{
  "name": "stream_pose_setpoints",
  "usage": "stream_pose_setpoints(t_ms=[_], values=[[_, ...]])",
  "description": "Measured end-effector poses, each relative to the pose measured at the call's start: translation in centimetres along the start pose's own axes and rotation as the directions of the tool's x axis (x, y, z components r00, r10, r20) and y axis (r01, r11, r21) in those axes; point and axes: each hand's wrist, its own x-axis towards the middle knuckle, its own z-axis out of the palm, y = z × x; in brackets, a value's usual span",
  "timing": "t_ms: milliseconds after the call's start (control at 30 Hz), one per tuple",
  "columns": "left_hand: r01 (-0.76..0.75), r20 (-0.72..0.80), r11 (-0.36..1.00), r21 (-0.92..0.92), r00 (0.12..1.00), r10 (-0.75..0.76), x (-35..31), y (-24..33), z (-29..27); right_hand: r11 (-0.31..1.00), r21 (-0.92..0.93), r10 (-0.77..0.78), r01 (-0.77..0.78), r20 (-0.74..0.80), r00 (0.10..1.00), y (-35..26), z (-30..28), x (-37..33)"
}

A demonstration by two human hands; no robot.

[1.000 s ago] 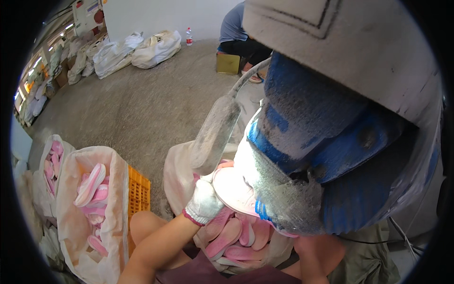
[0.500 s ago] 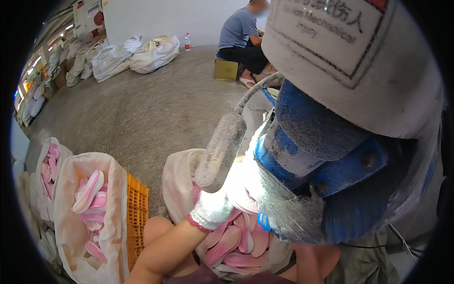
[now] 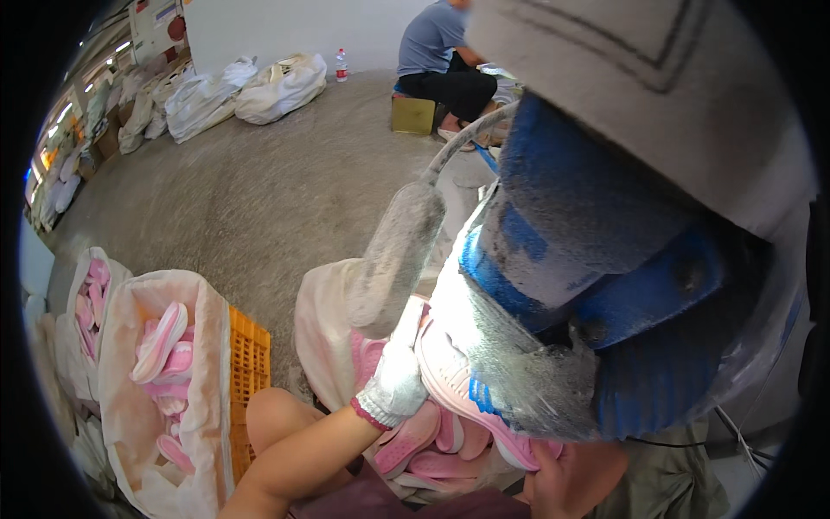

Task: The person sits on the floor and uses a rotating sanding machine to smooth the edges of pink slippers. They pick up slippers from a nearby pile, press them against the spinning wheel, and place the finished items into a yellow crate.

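A pink and white shoe sole (image 3: pixel 477 413) is held slantwise between my two hands, partly hidden behind the machine and brightly lit at its upper end. My left hand (image 3: pixel 396 381), in a white knitted glove with a red cuff, grips that upper end. At the lower end, the bare fingers of my right hand (image 3: pixel 545 471) are closed on the sole. Right beside it stands a dusty blue machine (image 3: pixel 596 259) wrapped in clear plastic. Beneath my hands, a pale sack (image 3: pixel 318 324) holds several pink soles (image 3: pixel 406 445).
To the left, a lined yellow crate (image 3: pixel 248 363) and another sack (image 3: pixel 78 363) contain more soles. A dusty grey lamp head (image 3: pixel 399 251) hangs by my left hand on a bent arm. Farther off are white sacks (image 3: pixel 281 91), a bottle (image 3: pixel 341 67) and a seated person (image 3: pixel 432 48).
More of the sole now shows below the machine's left edge, slanting down to the right. My right hand has come into sight on its lower end. My left hand's grip has turned more upright.
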Motion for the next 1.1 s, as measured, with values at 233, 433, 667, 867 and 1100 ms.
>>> stream_pose_setpoints(t_ms=[233,433,667,867,1100], values=[[0.046,-0.078,0.998,0.051,0.996,-0.042,0.5,-0.9,3.1,0.986,0.042,-0.155,0.160,-0.094,0.983,2.2,-2.1,1.3],[0.008,-0.005,0.997,0.078,1.000,-0.007,-0.3,-2.0,-1.7,0.932,-0.342,-0.132,0.118,-0.016,0.991,0.8,-2.0,-2.9],[-0.022,-0.077,1.000,0.004,0.997,0.023,0.7,-1.1,-0.6,0.957,-0.175,-0.240,0.232,-0.027,0.970,-0.4,-1.2,2.7],[-0.213,0.036,0.938,0.274,0.977,0.211,1.1,-1.7,-0.1,0.916,-0.243,-0.322,0.320,0.035,0.946,-1.9,-2.1,5.5],[-0.102,0.027,0.987,0.121,0.995,0.099,1.3,-2.1,0.7,0.937,-0.226,-0.231,0.266,0.168,0.958,-3.3,-2.3,5.5]])
